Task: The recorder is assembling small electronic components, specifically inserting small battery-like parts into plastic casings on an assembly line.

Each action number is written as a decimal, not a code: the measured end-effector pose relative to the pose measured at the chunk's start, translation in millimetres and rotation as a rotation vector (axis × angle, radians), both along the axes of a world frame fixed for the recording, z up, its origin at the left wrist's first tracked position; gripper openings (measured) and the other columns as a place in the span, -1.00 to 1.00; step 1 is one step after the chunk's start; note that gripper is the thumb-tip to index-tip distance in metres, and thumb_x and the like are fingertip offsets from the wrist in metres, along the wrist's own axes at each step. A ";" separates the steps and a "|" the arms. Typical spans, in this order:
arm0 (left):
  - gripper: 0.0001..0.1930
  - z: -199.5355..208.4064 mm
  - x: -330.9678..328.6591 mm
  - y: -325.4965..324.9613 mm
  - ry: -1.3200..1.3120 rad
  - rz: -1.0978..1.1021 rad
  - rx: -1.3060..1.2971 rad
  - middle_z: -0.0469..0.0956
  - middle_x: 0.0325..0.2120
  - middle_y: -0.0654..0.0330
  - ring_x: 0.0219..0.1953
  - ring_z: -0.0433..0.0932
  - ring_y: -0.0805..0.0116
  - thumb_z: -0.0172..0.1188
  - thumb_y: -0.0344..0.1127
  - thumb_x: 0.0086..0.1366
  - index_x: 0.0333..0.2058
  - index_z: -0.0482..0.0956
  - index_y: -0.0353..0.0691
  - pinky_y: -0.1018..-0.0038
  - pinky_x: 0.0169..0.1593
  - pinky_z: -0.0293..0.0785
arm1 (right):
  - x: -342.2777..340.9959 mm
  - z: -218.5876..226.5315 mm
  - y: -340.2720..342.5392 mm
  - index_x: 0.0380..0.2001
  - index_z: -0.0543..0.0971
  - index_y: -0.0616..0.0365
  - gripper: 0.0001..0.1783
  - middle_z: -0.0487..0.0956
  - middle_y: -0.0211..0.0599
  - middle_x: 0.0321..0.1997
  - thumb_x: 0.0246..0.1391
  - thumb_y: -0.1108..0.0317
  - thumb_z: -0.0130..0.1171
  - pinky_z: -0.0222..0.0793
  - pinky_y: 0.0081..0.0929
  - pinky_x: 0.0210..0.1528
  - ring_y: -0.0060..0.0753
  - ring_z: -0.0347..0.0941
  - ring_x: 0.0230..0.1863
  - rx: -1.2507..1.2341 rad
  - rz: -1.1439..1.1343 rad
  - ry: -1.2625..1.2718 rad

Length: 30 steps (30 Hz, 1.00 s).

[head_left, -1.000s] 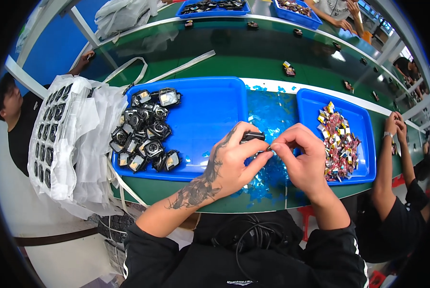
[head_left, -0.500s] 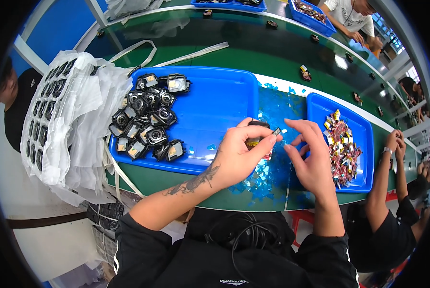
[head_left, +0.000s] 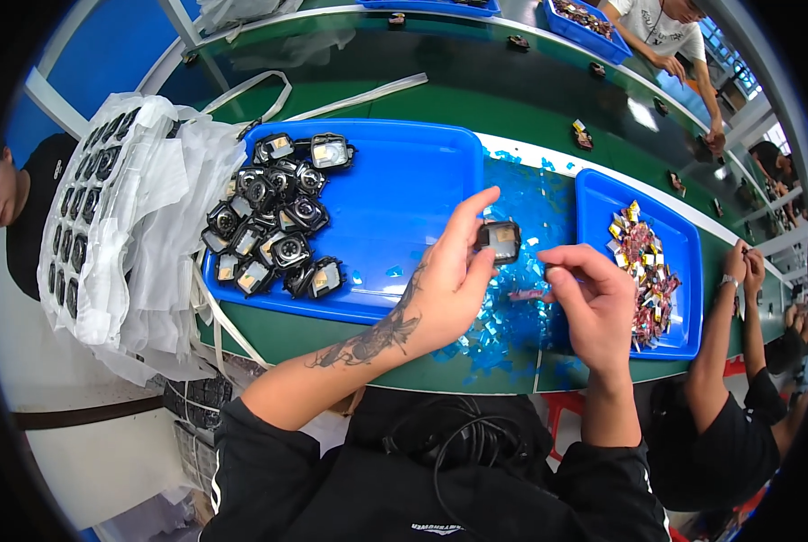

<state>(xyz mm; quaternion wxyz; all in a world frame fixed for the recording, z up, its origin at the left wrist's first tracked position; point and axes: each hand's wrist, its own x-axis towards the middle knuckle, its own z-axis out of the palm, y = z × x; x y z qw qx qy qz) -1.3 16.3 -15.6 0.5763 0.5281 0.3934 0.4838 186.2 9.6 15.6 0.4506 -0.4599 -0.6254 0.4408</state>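
Observation:
My left hand [head_left: 449, 294] grips a black watch case [head_left: 501, 241] between thumb and fingers, index finger stretched out past it. The case's squarish face, with a pale grey and tan inside, is turned up. Just to the right, my right hand [head_left: 595, 312] is closed in a pinch. A tiny dark bit shows at its fingertips, too small to name. Between the hands, a small pinkish-red piece [head_left: 528, 294] appears over the blue film scraps [head_left: 490, 339] littering the green table.
A blue tray [head_left: 404, 181] at left holds piled watch cases [head_left: 282, 199]. Another blue tray [head_left: 594, 194] at right holds small wrapped parts [head_left: 648, 280]. Stacked white packing trays [head_left: 106, 208] stand far left. Beyond runs a green belt [head_left: 476, 86] carrying scattered parts; co-workers sit around.
My left hand has turned so the watch case lies face up in view. My right hand's spread fingers have closed into a pinch. Across the belt, a co-worker's arm has reached out to the right.

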 end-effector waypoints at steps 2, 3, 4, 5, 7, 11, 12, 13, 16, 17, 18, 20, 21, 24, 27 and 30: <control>-0.48 -4.1 3.4 -0.9 -0.085 -0.038 0.011 0.42 0.08 0.05 0.10 0.43 0.39 -0.13 -0.62 0.35 0.28 0.13 -0.29 0.49 0.11 0.37 | -7.9 -2.0 -0.4 -0.19 0.60 0.32 -0.82 0.59 -0.27 -0.31 0.11 0.56 0.18 0.45 -0.63 -0.33 -0.58 0.50 -0.40 0.051 0.004 -0.094; -0.49 -3.4 4.8 -1.4 -0.172 -0.074 0.023 0.43 0.08 0.05 0.12 0.42 0.38 -0.12 -0.62 0.36 0.27 0.14 -0.32 0.48 0.13 0.37 | -11.3 -3.1 -0.7 -0.19 0.60 0.31 -0.82 0.60 -0.25 -0.30 0.09 0.57 0.20 0.46 -0.62 -0.34 -0.57 0.50 -0.40 0.102 0.008 -0.189; -0.51 0.0 3.9 -3.5 -0.250 -0.144 -0.069 0.42 0.10 0.04 0.17 0.39 0.34 -0.10 -0.60 0.36 0.26 0.15 -0.38 0.44 0.18 0.35 | -14.2 -4.3 0.2 -0.20 0.61 0.28 -0.80 0.62 -0.22 -0.33 0.05 0.58 0.23 0.42 -0.62 -0.42 -0.59 0.49 -0.45 0.199 -0.005 -0.257; -0.51 2.3 4.1 -4.1 -0.250 -0.147 -0.070 0.42 0.10 0.04 0.17 0.39 0.34 -0.10 -0.60 0.36 0.26 0.15 -0.38 0.44 0.18 0.35 | -16.6 -4.5 0.7 -0.20 0.61 0.28 -0.80 0.62 -0.22 -0.33 0.05 0.58 0.23 0.42 -0.62 -0.42 -0.59 0.49 -0.45 0.198 -0.008 -0.257; -0.53 3.7 5.8 -5.0 -0.311 -0.218 -0.103 0.41 0.10 0.05 0.15 0.40 0.37 -0.13 -0.59 0.39 0.26 0.16 -0.35 0.48 0.18 0.35 | -21.0 -4.9 0.6 -0.27 0.62 0.26 -0.84 0.63 -0.26 -0.39 0.02 0.58 0.26 0.36 -0.64 -0.48 -0.61 0.45 -0.51 0.266 -0.126 -0.267; -0.54 -1.5 4.9 -4.5 -0.299 -0.239 -0.027 0.41 0.08 0.08 0.14 0.40 0.42 -0.13 -0.56 0.40 0.27 0.18 -0.37 0.51 0.16 0.33 | -23.1 4.5 -3.2 -0.39 0.59 0.25 -0.89 0.61 -0.32 -0.45 -0.05 0.60 0.30 0.26 -0.62 -0.55 -0.63 0.36 -0.58 0.219 -0.140 -0.319; -0.54 -2.0 3.7 -4.6 -0.302 -0.240 -0.027 0.41 0.08 0.08 0.14 0.40 0.42 -0.13 -0.56 0.40 0.27 0.18 -0.37 0.51 0.16 0.33 | -24.3 3.7 -3.3 -0.39 0.59 0.25 -0.89 0.61 -0.32 -0.45 -0.05 0.60 0.30 0.26 -0.62 -0.55 -0.63 0.36 -0.58 0.219 -0.141 -0.322; -0.53 -2.6 2.5 -4.7 -0.295 -0.237 -0.018 0.40 0.10 0.05 0.15 0.39 0.39 -0.11 -0.56 0.40 0.27 0.17 -0.40 0.47 0.19 0.32 | -25.9 2.3 -2.8 -0.40 0.59 0.24 -0.88 0.60 -0.33 -0.46 -0.06 0.60 0.30 0.24 -0.61 -0.55 -0.61 0.34 -0.59 0.256 -0.142 -0.330; -0.52 0.6 2.7 -3.6 -0.269 -0.246 -0.014 0.38 0.13 0.03 0.17 0.39 0.36 -0.08 -0.56 0.40 0.27 0.16 -0.42 0.43 0.23 0.31 | -26.9 2.3 -1.7 -0.42 0.59 0.23 -0.88 0.58 -0.34 -0.49 -0.08 0.60 0.31 0.23 -0.59 -0.55 -0.58 0.31 -0.61 0.285 -0.163 -0.325; -0.52 1.5 3.0 -3.2 -0.257 -0.256 -0.012 0.38 0.12 0.02 0.16 0.39 0.36 -0.08 -0.56 0.40 0.27 0.15 -0.42 0.44 0.23 0.31 | -26.9 2.6 -1.2 -0.43 0.60 0.22 -0.88 0.58 -0.34 -0.50 -0.09 0.60 0.31 0.23 -0.59 -0.54 -0.57 0.30 -0.61 0.283 -0.181 -0.319; -0.52 1.3 3.5 -3.0 -0.256 -0.255 -0.011 0.38 0.12 0.02 0.16 0.39 0.36 -0.08 -0.56 0.40 0.27 0.15 -0.42 0.44 0.23 0.31 | -26.7 2.3 -0.8 -0.43 0.60 0.22 -0.88 0.58 -0.34 -0.50 -0.09 0.60 0.31 0.23 -0.59 -0.54 -0.57 0.30 -0.61 0.283 -0.180 -0.318; -0.52 0.2 4.6 -3.9 -0.253 -0.251 -0.015 0.38 0.12 0.02 0.16 0.39 0.35 -0.08 -0.57 0.40 0.28 0.15 -0.42 0.44 0.22 0.31 | -26.1 1.1 -0.7 -0.43 0.60 0.22 -0.88 0.58 -0.34 -0.50 -0.09 0.60 0.31 0.24 -0.58 -0.54 -0.55 0.31 -0.61 0.315 -0.180 -0.328; -0.52 0.0 4.6 -4.8 -0.253 -0.251 -0.016 0.38 0.12 0.02 0.16 0.39 0.35 -0.08 -0.57 0.40 0.28 0.15 -0.42 0.44 0.22 0.31 | -25.8 1.6 -0.3 -0.43 0.60 0.22 -0.88 0.58 -0.34 -0.50 -0.09 0.60 0.31 0.24 -0.58 -0.54 -0.55 0.31 -0.61 0.314 -0.180 -0.328; -0.52 0.0 5.5 -7.3 -0.219 -0.246 -0.015 0.38 0.13 0.02 0.16 0.40 0.36 -0.09 -0.57 0.40 0.28 0.15 -0.41 0.45 0.22 0.31 | -24.9 5.0 0.5 -0.44 0.60 0.21 -0.89 0.58 -0.33 -0.49 -0.10 0.58 0.32 0.25 -0.57 -0.54 -0.53 0.32 -0.62 0.337 -0.159 -0.377; -0.52 -1.3 7.2 -8.8 -0.228 -0.212 0.016 0.44 0.04 0.11 0.02 0.44 0.50 -0.12 -0.54 0.40 0.29 0.18 -0.33 0.55 0.09 0.36 | -25.9 6.0 -0.5 -0.45 0.59 0.21 -0.88 0.58 -0.32 -0.50 -0.11 0.58 0.32 0.26 -0.54 -0.55 -0.49 0.34 -0.62 0.308 -0.160 -0.371; -0.52 -1.8 4.6 -8.8 -0.154 -0.225 0.042 0.45 0.04 0.10 0.03 0.44 0.50 -0.12 -0.54 0.40 0.28 0.19 -0.34 0.55 0.10 0.36 | -27.6 7.6 -2.0 -0.48 0.57 0.20 -0.87 0.56 -0.33 -0.53 -0.13 0.57 0.33 0.26 -0.52 -0.56 -0.45 0.36 -0.61 0.350 -0.166 -0.438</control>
